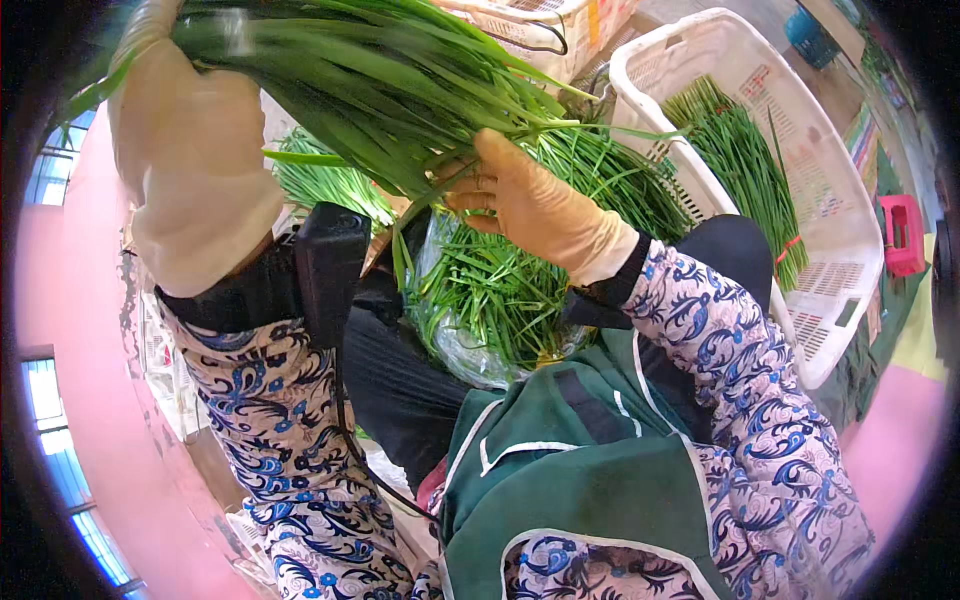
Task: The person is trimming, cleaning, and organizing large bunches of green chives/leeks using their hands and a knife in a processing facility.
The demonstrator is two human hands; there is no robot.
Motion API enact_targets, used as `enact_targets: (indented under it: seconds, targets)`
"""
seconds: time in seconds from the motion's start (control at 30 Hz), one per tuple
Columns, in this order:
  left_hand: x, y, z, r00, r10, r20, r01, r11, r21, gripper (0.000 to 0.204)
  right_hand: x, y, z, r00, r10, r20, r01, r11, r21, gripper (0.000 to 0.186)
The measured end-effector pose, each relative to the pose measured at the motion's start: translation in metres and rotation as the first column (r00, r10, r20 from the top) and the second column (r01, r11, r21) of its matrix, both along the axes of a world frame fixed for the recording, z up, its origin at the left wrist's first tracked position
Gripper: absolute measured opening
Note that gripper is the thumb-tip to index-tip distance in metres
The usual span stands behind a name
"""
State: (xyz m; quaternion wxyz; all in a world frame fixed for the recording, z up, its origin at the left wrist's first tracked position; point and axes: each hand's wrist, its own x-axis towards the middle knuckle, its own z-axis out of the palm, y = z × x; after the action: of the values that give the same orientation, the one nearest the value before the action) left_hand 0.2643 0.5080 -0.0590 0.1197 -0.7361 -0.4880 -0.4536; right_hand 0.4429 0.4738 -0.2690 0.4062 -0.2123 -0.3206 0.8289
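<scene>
My left hand [195, 160], in a pale glove, holds up a large bunch of garlic chives [370, 75] at the upper left; the fingers are partly hidden behind the hand and leaves. The long blades fan out toward the right. At the bunch's lower edge, my gloved right hand [545, 205] has its fingers curled and closed on a few chive blades. Below it, between my knees, a heap of loose chive leaves [490, 290] lies on clear plastic [470, 355]. More chives [330, 180] show beneath the raised bunch.
To the right stands a white plastic crate [835, 235] with a chive bundle [735, 165] tied in a red band. Another white crate [585, 35] is at the top. A pink plastic object [902, 235] sits beyond the right crate. A black cable [370, 465] hangs along my left arm.
</scene>
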Motion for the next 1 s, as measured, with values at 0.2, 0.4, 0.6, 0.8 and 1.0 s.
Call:
enact_targets:
  seconds: [0.2,0.4,0.6,0.8,1.0]
  targets:
    - [0.016,0.001,-0.005,0.994,-0.104,0.043,0.106,0.993,-0.050,0.061,0.000,0.002,-0.017,0.986,-0.152,-0.063,0.150,0.988,-0.040,0.030]
    - [0.022,-0.003,-0.014,1.000,0.009,-0.012,-0.009,1.000,-0.022,0.056,-0.007,-0.003,-0.006,0.907,-0.411,-0.086,0.414,0.910,0.018,0.039]
    - [0.057,-0.008,-0.038,0.915,-0.383,0.129,0.383,0.923,0.026,0.032,-0.007,0.041,-0.085,0.741,-0.603,0.295,0.529,0.795,0.298,0.036]
    - [0.087,-0.003,-0.073,0.284,-0.438,0.853,0.405,0.861,0.308,0.022,0.005,0.039,-0.109,0.250,-0.816,0.522,-0.195,0.485,0.852,0.021]
    - [-0.001,0.012,-0.004,0.890,-0.100,0.446,0.126,0.991,-0.031,0.023,0.036,0.003,-0.142,0.046,-0.493,0.869,-0.601,0.681,0.418,0.029]
